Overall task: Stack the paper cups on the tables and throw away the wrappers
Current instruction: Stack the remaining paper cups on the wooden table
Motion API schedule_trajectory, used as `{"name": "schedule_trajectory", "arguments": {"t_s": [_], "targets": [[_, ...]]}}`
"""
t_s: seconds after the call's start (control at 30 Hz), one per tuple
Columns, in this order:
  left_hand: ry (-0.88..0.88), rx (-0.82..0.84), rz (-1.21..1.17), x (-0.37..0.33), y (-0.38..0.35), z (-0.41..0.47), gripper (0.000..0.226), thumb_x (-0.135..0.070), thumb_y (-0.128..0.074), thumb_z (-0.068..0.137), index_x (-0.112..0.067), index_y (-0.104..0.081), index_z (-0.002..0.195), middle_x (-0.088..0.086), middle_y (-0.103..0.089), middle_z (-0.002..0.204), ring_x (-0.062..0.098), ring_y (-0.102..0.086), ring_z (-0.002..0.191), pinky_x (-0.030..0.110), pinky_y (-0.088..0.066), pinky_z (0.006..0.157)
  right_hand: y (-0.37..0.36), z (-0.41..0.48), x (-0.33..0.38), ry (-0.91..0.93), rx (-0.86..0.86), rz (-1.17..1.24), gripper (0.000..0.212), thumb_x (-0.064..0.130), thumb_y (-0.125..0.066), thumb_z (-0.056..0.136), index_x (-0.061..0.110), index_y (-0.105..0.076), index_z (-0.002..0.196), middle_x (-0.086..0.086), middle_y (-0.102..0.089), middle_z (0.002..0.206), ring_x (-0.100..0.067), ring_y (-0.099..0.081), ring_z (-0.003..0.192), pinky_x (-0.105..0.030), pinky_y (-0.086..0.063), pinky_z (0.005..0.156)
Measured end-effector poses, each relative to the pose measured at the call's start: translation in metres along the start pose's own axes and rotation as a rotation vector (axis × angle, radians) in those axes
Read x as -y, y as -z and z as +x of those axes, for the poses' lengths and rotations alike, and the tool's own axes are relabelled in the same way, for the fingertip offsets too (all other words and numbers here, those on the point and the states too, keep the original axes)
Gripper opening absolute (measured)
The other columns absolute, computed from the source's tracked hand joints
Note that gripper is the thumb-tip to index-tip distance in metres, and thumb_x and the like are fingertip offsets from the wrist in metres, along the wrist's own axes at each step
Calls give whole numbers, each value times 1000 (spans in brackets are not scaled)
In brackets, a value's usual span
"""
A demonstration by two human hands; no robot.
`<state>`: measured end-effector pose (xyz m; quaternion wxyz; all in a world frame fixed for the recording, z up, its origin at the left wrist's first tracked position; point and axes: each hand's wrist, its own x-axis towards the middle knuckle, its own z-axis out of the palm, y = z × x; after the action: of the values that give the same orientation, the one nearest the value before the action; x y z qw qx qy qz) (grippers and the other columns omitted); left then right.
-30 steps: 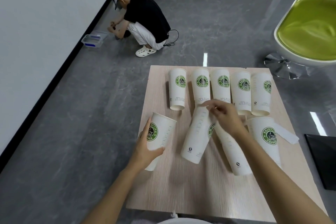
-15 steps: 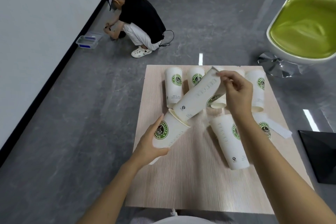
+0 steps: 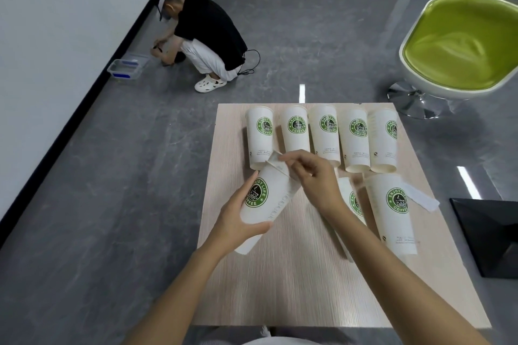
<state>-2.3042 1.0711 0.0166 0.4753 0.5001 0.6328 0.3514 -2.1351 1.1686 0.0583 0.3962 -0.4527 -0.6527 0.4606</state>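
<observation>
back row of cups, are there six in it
No, the back row holds five cups side by side on the table.

Cup point(image 3: 353, 200) mostly behind right forearm point(image 3: 372, 244)

Office-like room: grey floor point(image 3: 322, 36), green swivel chair point(image 3: 459, 45).

One wide-angle head-worn view looks steeply down and forward from close above the counter point(image 3: 294, 288), with both forearms reaching in from the bottom edge and the floor point(image 3: 112, 204) beyond.
</observation>
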Motion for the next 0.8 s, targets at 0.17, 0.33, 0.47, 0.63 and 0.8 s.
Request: {"name": "schedule_trajectory", "arguments": {"t_s": [0.17, 0.33, 0.47, 0.63, 0.8], "targets": [[-6, 14, 7, -2, -3, 3, 104, -13, -86, 68, -56, -29, 143, -29, -52, 130, -10, -54, 114, 22, -51, 94, -3, -7, 3, -10, 6, 46, 29, 6, -56, 91, 32, -68, 84, 18, -69, 83, -11, -62, 79, -23, -45, 75], [1, 42, 5, -4, -4, 4, 103, -12, -86, 69, -58, -29, 142, -29, -54, 126, -12, -55, 110, 15, -51, 86, 0, -10, 6, -19, 8, 74, 28, 4, -56, 90, 28, -68, 84, 20, -70, 86, 1, -63, 86, -14, -44, 77], [13, 63, 3, -6, -9, 5, 104, -15, -85, 70, -59, -27, 143, -29, -50, 130, -13, -53, 112, 19, -51, 89, 5, -11, 3, -29, 37, 61, 25, 5, -56, 91, 26, -69, 87, 17, -70, 87, -2, -64, 88, -18, -47, 80], [33, 60, -12, -1, -15, 5, 103, -14, -85, 71, -55, -26, 145, -32, -48, 130, -16, -51, 112, 15, -50, 84, 16, -12, -1, -33, 28, 36, 20, 8, -58, 91, 26, -68, 92, -2, -71, 89, -18, -65, 88, -29, -49, 83], [61, 24, -48, 0, -18, 7, 102, -13, -85, 72, -54, -25, 144, -38, -48, 123, -19, -52, 107, 11, -50, 77, 38, -7, -7, -62, -60, 45, 24, 7, -56, 92, 28, -67, 93, 2, -70, 85, -19, -66, 81, -40, -52, 85]]}}
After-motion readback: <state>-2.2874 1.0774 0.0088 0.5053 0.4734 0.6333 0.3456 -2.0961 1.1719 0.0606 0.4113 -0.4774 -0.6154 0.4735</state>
